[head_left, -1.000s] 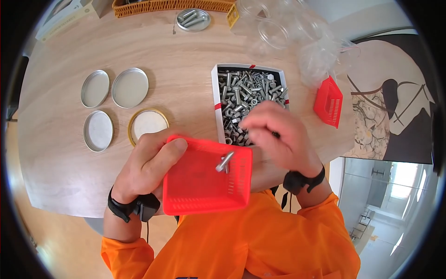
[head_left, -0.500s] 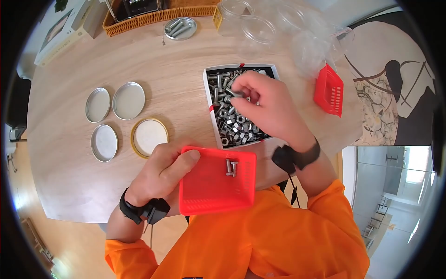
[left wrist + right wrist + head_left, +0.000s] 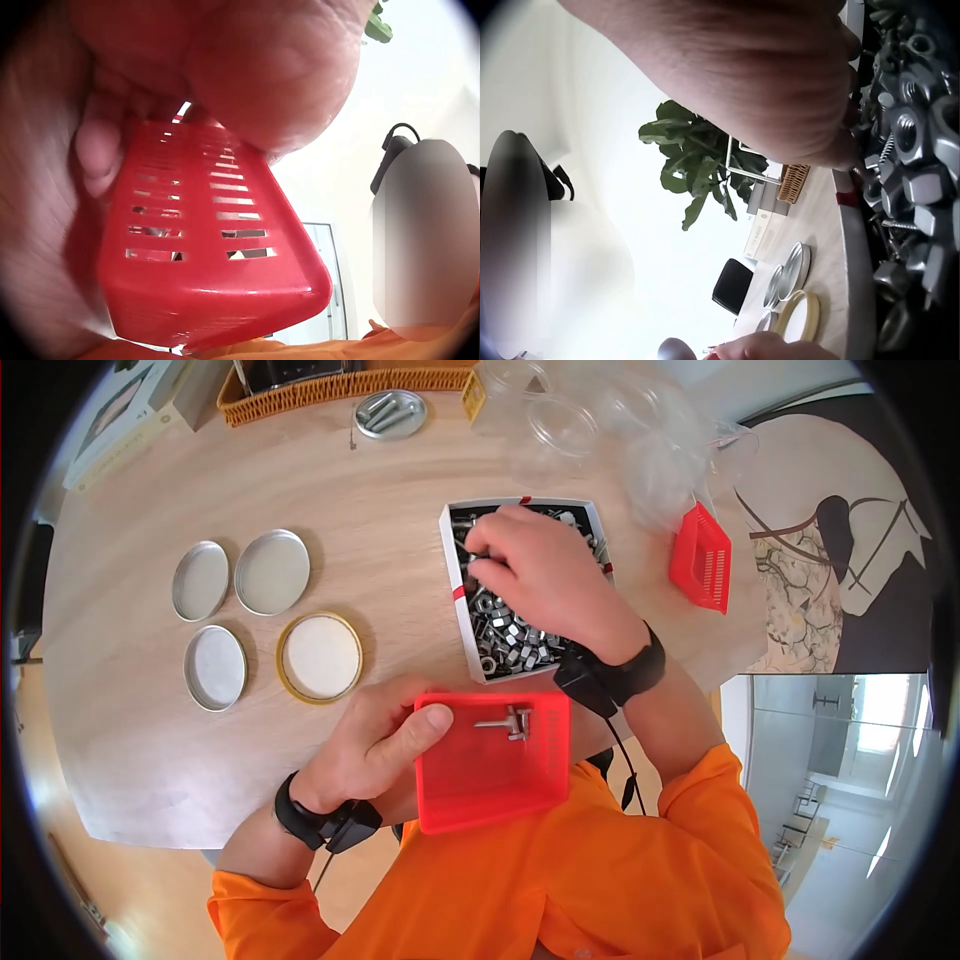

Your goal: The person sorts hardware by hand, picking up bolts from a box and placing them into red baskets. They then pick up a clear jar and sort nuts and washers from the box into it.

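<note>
My left hand (image 3: 375,745) grips a red plastic basket (image 3: 490,790) by its left rim, thumb over the edge. Several small bolts (image 3: 515,724) lie inside it near the far right corner. In the left wrist view the slotted red wall (image 3: 199,247) fills the middle, below the left hand (image 3: 225,67). A white box (image 3: 460,615) holds a pile of metal bolts and nuts (image 3: 515,640). Over its upper left part is my right hand (image 3: 545,570), fingers bent down at the pile. The right wrist view shows the hand (image 3: 757,82) beside nuts (image 3: 922,184); its fingertips are hidden.
Four round lids, one gold-rimmed (image 3: 320,657), lie at left. A round tin (image 3: 392,415) with metal pieces and a wicker basket (image 3: 340,388) stand at the back. Clear containers (image 3: 560,425) are back right, with a second red basket (image 3: 702,560) at the right.
My right hand has moved from the box's right side to its upper left. The held red basket has shifted right. The bolts inside lie differently, one now pointing left.
</note>
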`<action>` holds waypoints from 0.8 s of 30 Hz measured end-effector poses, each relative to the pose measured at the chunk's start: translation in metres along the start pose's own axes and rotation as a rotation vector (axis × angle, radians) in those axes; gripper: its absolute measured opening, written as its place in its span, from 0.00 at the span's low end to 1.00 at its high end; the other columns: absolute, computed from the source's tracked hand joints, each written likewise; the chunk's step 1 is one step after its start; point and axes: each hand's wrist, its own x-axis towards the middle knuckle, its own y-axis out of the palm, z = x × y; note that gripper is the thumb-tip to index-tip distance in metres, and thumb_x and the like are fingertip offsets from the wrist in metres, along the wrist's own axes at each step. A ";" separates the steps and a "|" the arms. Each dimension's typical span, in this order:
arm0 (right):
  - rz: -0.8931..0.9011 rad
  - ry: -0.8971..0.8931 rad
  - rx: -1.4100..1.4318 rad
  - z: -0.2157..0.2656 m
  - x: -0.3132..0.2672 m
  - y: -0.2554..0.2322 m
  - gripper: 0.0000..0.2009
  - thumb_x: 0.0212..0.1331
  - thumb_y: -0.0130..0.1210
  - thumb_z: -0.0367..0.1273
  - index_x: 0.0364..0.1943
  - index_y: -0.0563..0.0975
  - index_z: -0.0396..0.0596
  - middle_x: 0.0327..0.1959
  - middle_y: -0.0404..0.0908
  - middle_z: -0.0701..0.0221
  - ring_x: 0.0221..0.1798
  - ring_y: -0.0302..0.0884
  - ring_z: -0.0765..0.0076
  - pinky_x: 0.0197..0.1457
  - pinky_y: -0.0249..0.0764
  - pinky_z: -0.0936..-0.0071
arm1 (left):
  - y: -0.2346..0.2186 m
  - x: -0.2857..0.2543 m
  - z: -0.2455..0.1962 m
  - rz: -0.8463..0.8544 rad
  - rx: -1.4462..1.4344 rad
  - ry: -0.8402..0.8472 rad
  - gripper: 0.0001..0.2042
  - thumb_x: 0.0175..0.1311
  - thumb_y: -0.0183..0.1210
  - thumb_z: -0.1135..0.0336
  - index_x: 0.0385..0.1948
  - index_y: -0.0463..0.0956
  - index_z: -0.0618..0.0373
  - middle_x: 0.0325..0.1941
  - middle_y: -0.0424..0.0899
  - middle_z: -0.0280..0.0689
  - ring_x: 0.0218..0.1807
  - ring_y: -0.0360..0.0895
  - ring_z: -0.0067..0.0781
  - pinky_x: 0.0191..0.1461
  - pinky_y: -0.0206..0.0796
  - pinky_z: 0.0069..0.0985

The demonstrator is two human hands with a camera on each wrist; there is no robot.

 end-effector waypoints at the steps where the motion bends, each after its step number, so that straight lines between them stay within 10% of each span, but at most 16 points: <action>1: -0.013 0.036 0.105 0.002 -0.002 -0.002 0.07 0.62 0.64 0.30 0.41 0.80 0.44 0.36 0.81 0.65 0.36 0.81 0.60 0.40 0.76 0.66 | -0.002 -0.001 0.004 0.016 0.021 -0.014 0.27 0.81 0.51 0.47 0.53 0.80 0.69 0.44 0.86 0.37 0.45 0.79 0.24 0.52 0.71 0.25; 8: 0.216 0.126 0.495 0.039 -0.058 -0.058 0.06 0.64 0.64 0.30 0.39 0.81 0.44 0.31 0.80 0.68 0.33 0.79 0.65 0.37 0.73 0.71 | 0.005 0.003 0.001 -0.021 -0.186 0.035 0.22 0.82 0.51 0.54 0.55 0.82 0.67 0.43 0.88 0.40 0.45 0.81 0.24 0.50 0.73 0.26; 15: -0.194 0.006 0.047 0.002 -0.014 -0.025 0.07 0.65 0.59 0.31 0.42 0.81 0.43 0.34 0.83 0.62 0.38 0.83 0.51 0.42 0.77 0.60 | 0.006 0.003 0.008 -0.012 -0.138 0.050 0.22 0.82 0.51 0.54 0.54 0.82 0.67 0.44 0.88 0.42 0.45 0.82 0.28 0.51 0.73 0.27; 21: -0.039 0.120 -0.135 0.000 0.020 0.008 0.08 0.60 0.63 0.32 0.39 0.80 0.43 0.36 0.84 0.61 0.39 0.83 0.49 0.42 0.77 0.59 | 0.007 0.003 0.009 -0.045 -0.112 0.072 0.21 0.81 0.52 0.54 0.53 0.82 0.67 0.42 0.87 0.43 0.43 0.81 0.30 0.50 0.73 0.29; 24: -0.026 0.240 0.239 0.001 0.012 -0.005 0.06 0.60 0.64 0.29 0.37 0.80 0.43 0.36 0.85 0.63 0.36 0.83 0.57 0.39 0.76 0.66 | 0.000 0.003 0.007 0.004 -0.079 0.031 0.22 0.81 0.52 0.53 0.54 0.81 0.68 0.43 0.87 0.42 0.45 0.82 0.30 0.52 0.73 0.29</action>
